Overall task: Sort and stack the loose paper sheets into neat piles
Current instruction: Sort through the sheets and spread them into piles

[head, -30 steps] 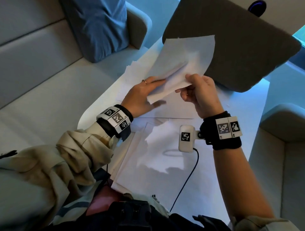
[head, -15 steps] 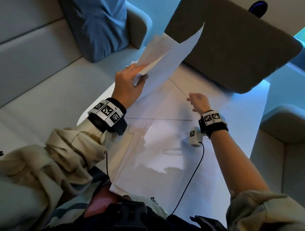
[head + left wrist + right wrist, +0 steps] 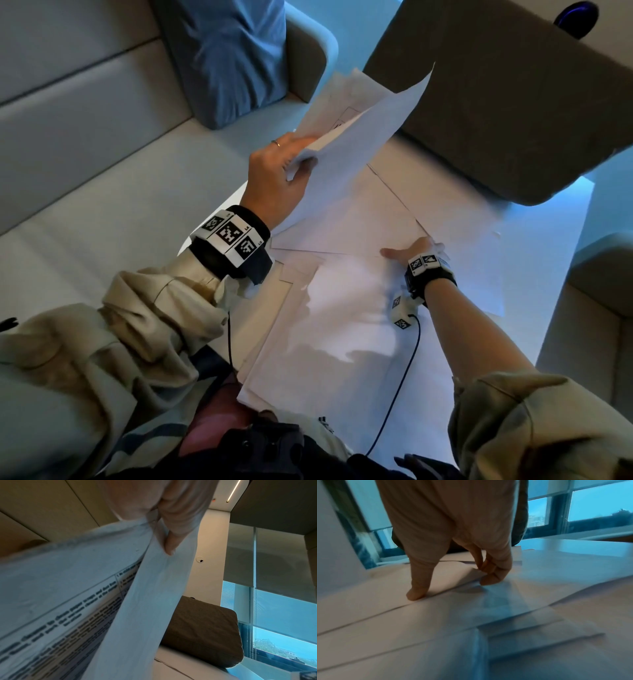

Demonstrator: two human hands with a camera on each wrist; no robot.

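one table (image 3: 555, 240), two lifted sheets (image 3: 356, 144)

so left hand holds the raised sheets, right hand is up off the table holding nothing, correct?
Partly. The left hand does hold the raised sheets, but the right hand is down on the sheets on the table, fingertips touching them, as the right wrist view shows.

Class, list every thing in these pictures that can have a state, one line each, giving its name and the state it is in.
left hand: raised, gripping the held sheets
held sheets: lifted off the table, tilted, fanned apart
right hand: down on the loose sheets, fingertips at a sheet's corner
loose sheets: flat, overlapping, askew
near pile: flat on the table, edges uneven
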